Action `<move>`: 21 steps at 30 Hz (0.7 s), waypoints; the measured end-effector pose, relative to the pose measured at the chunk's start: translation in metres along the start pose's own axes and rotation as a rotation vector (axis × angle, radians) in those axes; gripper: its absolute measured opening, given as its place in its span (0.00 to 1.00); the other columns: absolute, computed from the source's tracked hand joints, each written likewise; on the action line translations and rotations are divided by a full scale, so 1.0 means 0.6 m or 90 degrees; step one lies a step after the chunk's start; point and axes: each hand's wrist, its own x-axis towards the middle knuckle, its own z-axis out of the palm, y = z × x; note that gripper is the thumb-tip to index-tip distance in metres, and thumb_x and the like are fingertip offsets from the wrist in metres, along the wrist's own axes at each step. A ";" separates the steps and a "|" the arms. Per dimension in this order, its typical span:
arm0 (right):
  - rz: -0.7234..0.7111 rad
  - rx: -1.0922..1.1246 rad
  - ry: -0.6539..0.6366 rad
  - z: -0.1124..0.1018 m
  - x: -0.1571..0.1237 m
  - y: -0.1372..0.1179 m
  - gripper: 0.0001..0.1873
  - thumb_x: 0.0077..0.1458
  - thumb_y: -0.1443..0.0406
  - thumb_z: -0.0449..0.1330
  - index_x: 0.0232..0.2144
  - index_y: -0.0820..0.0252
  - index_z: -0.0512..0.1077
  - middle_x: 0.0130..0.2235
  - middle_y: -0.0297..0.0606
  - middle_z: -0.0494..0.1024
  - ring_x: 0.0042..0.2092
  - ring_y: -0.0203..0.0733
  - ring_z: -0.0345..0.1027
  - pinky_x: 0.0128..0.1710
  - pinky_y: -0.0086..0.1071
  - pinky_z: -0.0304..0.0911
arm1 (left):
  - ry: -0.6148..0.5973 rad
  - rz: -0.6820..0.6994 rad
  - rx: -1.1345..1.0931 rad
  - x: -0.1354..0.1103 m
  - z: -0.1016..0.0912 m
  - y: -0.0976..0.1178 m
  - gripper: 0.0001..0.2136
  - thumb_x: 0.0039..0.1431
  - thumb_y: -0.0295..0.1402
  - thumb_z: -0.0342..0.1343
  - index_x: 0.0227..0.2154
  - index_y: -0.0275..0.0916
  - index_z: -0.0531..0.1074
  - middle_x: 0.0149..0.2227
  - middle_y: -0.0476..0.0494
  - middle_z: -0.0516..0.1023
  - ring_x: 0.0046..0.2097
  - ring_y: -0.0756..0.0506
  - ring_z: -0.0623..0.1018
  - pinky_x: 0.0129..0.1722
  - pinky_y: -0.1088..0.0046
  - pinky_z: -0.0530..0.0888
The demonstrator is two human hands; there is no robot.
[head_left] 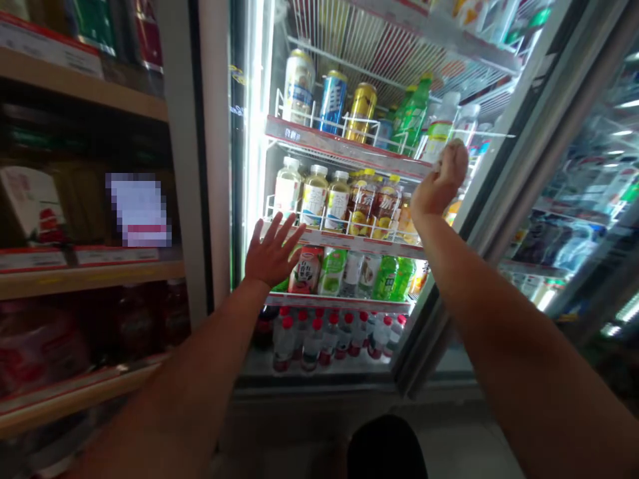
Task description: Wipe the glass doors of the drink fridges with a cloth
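Note:
My left hand (pixel 273 253) is open, its fingers spread in front of the rail of a fridge shelf. Behind its fingertips stand pale bottles with white caps (pixel 313 196), and a red carton-like drink (pixel 306 269) is just to its right. My right hand (pixel 446 176) is raised higher, at the right end of the can shelf (pixel 344 146). Its fingers are curled; what they hold, if anything, cannot be made out. Closest to it is a clear bottle with a yellow-green label (pixel 439 130), beside green bottles (pixel 417 110).
The glass fridge door (pixel 479 199) stands open on the right. Cans (pixel 333 100) line the shelf behind a wire guard. Red-capped bottles (pixel 314 339) fill the fridge bottom. Wooden shelves (pixel 90 273) with goods stand at left. Something dark and rounded (pixel 387 449) shows at the bottom.

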 end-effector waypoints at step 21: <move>-0.453 0.201 -0.400 0.021 -0.119 -0.325 0.26 0.68 0.69 0.43 0.65 0.53 0.62 0.69 0.31 0.60 0.74 0.40 0.41 0.76 0.44 0.40 | 0.001 0.016 0.000 -0.002 0.001 -0.007 0.29 0.66 0.39 0.51 0.69 0.50 0.53 0.71 0.44 0.56 0.73 0.40 0.49 0.72 0.50 0.43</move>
